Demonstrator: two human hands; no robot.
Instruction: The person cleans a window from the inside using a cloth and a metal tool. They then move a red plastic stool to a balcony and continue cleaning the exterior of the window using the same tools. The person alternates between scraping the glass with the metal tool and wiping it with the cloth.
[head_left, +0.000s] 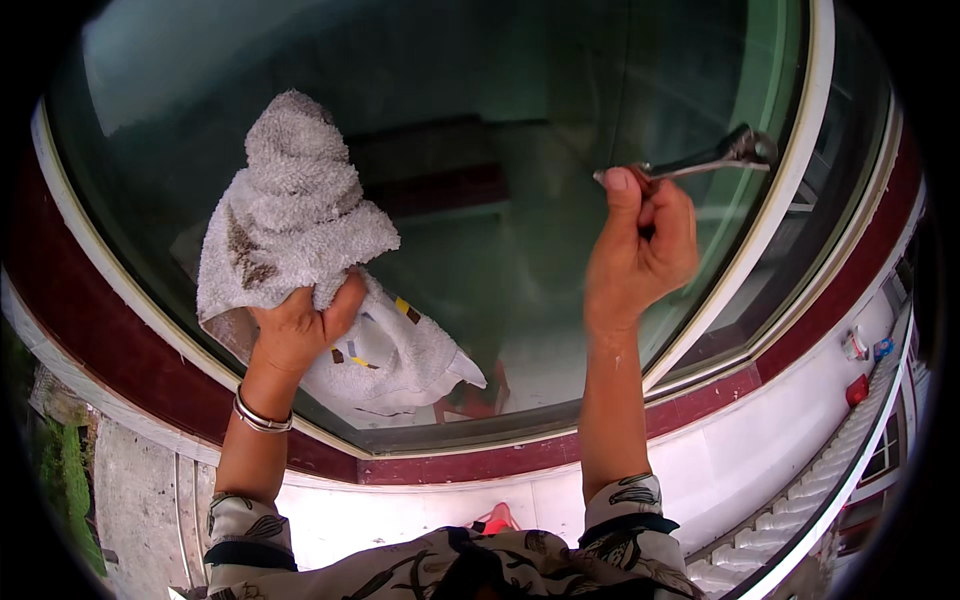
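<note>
My left hand (300, 322) is closed around a bunched white terry towel (300, 195) against or just in front of the window glass (450, 285). A brown dirt stain marks the towel, and its hanging lower end bears yellow and brown patches. My fingers are partly hidden in the folds. On the right, my right hand (641, 247) pinches a slim metal hand tool (705, 159) between thumb and fingers. The tool points up and right towards the window's side frame, its shiny wider end blurred, so its exact kind is unclear. Whether it touches the glass I cannot tell.
White window frame (799, 180) edges the pane, with dark red trim (465, 463) around it. A white balustrade (795, 480) curves along the right, with a can (853, 345) and a red object (856, 390) near it. Below me shows part of a red object (499, 517).
</note>
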